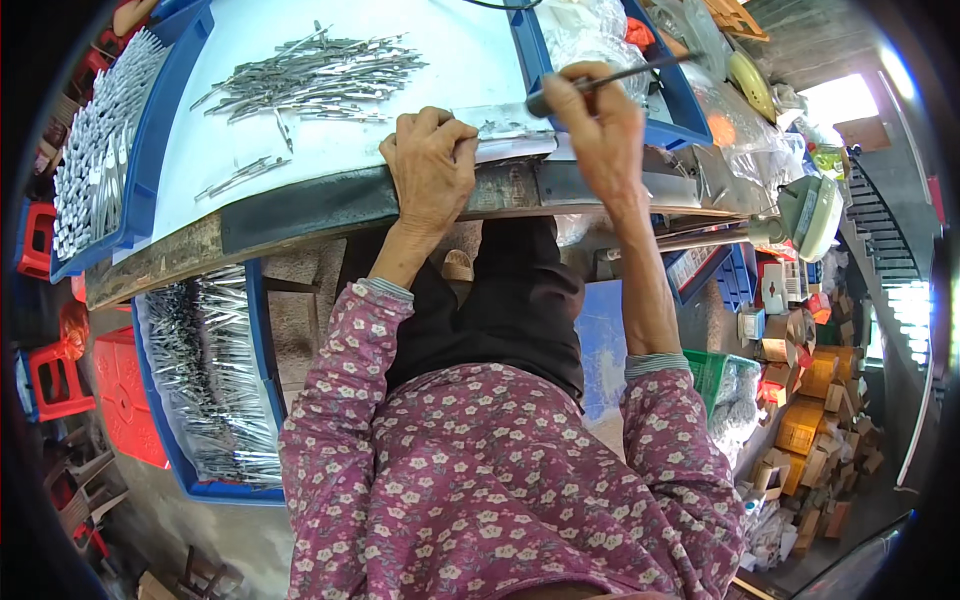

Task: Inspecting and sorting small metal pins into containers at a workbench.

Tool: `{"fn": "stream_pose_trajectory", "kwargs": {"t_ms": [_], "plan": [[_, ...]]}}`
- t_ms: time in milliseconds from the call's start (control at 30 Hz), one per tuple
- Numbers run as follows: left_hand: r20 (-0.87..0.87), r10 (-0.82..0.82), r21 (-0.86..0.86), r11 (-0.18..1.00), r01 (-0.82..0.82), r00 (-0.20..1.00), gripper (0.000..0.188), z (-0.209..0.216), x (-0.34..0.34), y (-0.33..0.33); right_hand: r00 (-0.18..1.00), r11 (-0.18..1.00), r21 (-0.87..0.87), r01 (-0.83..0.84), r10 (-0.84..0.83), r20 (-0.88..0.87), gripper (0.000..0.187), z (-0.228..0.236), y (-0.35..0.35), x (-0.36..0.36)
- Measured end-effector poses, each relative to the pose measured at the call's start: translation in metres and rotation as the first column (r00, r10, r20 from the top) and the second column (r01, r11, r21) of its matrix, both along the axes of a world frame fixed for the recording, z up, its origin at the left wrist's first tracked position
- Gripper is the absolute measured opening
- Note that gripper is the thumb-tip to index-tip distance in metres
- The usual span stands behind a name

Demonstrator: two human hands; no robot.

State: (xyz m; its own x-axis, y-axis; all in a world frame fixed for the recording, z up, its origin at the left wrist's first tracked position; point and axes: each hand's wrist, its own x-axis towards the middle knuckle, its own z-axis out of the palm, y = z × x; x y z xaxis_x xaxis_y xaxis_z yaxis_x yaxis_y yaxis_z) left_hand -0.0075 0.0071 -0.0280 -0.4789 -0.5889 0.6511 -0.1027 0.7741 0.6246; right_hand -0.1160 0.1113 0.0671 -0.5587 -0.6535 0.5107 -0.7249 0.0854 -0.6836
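Wearer's R hand (605,125) closed round dark handle of thin-shafted tool (538,103), raised just above table edge; shaft points up & to R, far end blurred, so tip type unclear. L hand (430,165) rests at table edge, fingers curled, thumb side toward pale strip (515,148) along the edge; what's under the fingertips is hidden, can't tell if it grips anything. Metal rods (320,75) in loose pile on white sheet (450,60), beyond L hand & to its left; a few rods apart, nearer the edge. Rods overlap, so no count poss., and end shapes v. hard to make out. L blue tray (140,185) on table packed w/ more rods; lower blue tray (265,385), below table edge, also full of them, lined w/ plastic. R blue tray (670,132) behind R hand, partly covered by hand & tool; clear plastic bags (580,40) in & about it, contents unclear. Lamp (815,215) at R, its arm running in by table corner. Green basket (708,378) partly behind R sleeve (665,440). Red stool (55,380) far L, cartons (800,430) heaped on floor at R. Another person's arm (132,14) cut off at top L. Fisheye rim dark, cuts things off all round. Red-and-white panel (692,266) below lamp arm seems printed, too small to read; carton markings likewise illegible.
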Motion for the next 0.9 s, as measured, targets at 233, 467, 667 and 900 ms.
{"fn": "stream_pose_trajectory", "kwargs": {"t_ms": [233,467,667,900], "plan": [[0.025,-0.031,0.024,0.999,0.030,0.999,0.005,-0.001,-0.001,0.000,0.985,0.988,0.120,0.100,-0.082,-0.150,0.021,-0.041,0.003,-0.013],[0.126,-0.033,0.023,0.999,0.030,0.992,0.004,0.005,-0.004,-0.001,0.969,0.998,-0.005,0.070,-0.067,0.238,0.027,-0.028,0.027,-0.029],[0.204,-0.089,-0.182,0.975,0.127,0.975,0.006,0.016,-0.012,0.003,0.954,0.953,-0.040,0.300,-0.300,-0.011,0.025,-0.015,0.052,-0.062],[0.182,-0.126,-0.206,0.965,0.163,0.975,0.006,0.015,-0.016,0.005,0.920,0.955,0.177,0.239,-0.164,-0.355,0.014,-0.015,0.038,-0.093]]}}
